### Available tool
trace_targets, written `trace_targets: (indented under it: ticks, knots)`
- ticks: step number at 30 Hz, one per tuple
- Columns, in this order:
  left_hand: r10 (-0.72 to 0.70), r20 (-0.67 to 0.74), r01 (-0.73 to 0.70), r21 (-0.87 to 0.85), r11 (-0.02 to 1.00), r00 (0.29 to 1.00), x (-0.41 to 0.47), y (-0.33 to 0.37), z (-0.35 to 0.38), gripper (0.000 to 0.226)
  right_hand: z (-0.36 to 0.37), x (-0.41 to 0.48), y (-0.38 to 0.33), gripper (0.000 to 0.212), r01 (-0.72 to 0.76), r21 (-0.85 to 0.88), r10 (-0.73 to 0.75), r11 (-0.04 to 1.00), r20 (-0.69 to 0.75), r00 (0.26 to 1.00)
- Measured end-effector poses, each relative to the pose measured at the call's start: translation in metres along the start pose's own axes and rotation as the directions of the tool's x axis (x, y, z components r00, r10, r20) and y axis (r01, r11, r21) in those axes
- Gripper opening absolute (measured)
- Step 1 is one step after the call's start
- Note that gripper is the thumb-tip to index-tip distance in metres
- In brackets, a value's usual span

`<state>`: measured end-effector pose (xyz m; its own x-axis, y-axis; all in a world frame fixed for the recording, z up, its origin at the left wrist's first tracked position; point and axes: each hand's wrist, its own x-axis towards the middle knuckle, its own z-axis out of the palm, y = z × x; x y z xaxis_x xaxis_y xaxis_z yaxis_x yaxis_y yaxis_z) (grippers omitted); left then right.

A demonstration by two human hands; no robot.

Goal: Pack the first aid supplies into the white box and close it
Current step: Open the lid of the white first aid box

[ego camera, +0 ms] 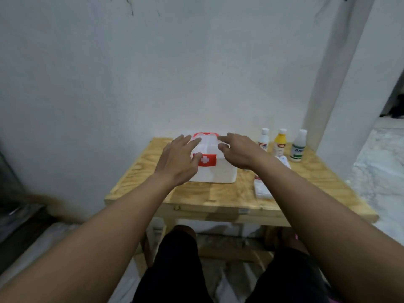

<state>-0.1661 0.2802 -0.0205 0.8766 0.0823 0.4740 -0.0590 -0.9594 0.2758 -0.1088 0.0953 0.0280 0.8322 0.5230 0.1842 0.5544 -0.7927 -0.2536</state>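
Over white box [215, 171], both grips spread

Setting: plain domestic room, likely a home corner rather than a clinic or lab. Evidence: bare whitewashed wall [153, 62], scuffed and stained near its base; small unfinished plywood table [218, 193] pushed against it; pale marbled floor [380, 171]; doorway opening at far right [393, 101]. No fittings of a workplace visible

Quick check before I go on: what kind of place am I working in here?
Likely a plain room in a home, not a clinic: a bare plywood table against a scuffed white wall, with tiled floor to the right.
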Motion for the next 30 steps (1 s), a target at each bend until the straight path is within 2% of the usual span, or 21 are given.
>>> trace_targets:
  ticks: [3,8,10,14,17,19,20,22,25,27,30]
  knots:
    - [-0.022,-0.036,0.022,-0.007,1.000,0.999,0.000,-0.001,0.007,0.052,0.000,-0.002,0.000,0.044,0.013,-0.026,-0.013,1.000,0.004,1.000]
    - [-0.047,-0.057,0.046,-0.018,0.999,0.997,0.003,-0.002,0.011,0.051,0.009,0.003,0.004,0.048,0.019,0.056,-0.017,0.998,-0.027,0.999]
    - [-0.081,-0.110,0.082,-0.001,0.997,0.991,0.002,-0.002,0.013,0.051,0.012,0.006,0.006,0.048,0.026,0.064,-0.024,0.998,-0.026,0.999]
    - [-0.259,-0.310,0.261,-0.037,0.965,0.915,-0.009,0.014,0.019,0.048,0.015,0.008,0.006,0.047,0.040,0.068,-0.036,0.997,-0.057,0.998]
    - [-0.467,-0.301,0.406,-0.246,0.880,0.831,-0.014,0.034,0.023,0.046,0.016,0.006,0.007,0.047,0.060,0.069,-0.056,0.996,-0.061,0.997]
    - [-0.621,-0.208,0.491,-0.447,0.748,0.756,-0.012,0.049,0.022,0.048,0.015,0.007,0.009,0.047,0.065,0.072,-0.061,0.995,-0.058,0.996]
    - [-0.703,-0.143,0.532,-0.554,0.640,0.697,-0.010,0.056,0.020,0.049,0.015,0.008,0.009,0.047,0.068,0.075,-0.064,0.995,-0.055,0.996]
    - [-0.827,0.016,0.574,-0.727,0.376,0.562,-0.005,0.066,0.020,0.052,0.017,0.010,0.011,0.047,0.077,0.070,-0.073,0.995,-0.054,0.996]
    - [-0.858,0.302,0.500,-0.864,-0.061,0.416,0.000,0.071,0.023,0.057,0.019,0.012,0.013,0.047,0.066,0.076,-0.063,0.995,-0.046,0.997]
    - [-0.811,0.426,0.421,-0.872,-0.250,0.401,0.001,0.070,0.024,0.049,0.019,0.012,0.013,0.047,0.061,0.073,-0.059,0.995,-0.034,0.998]
    - [-0.744,0.513,0.365,-0.851,-0.377,0.429,-0.003,0.070,0.021,0.028,0.016,0.010,0.011,0.047,0.058,0.082,-0.055,0.995,-0.034,0.998]
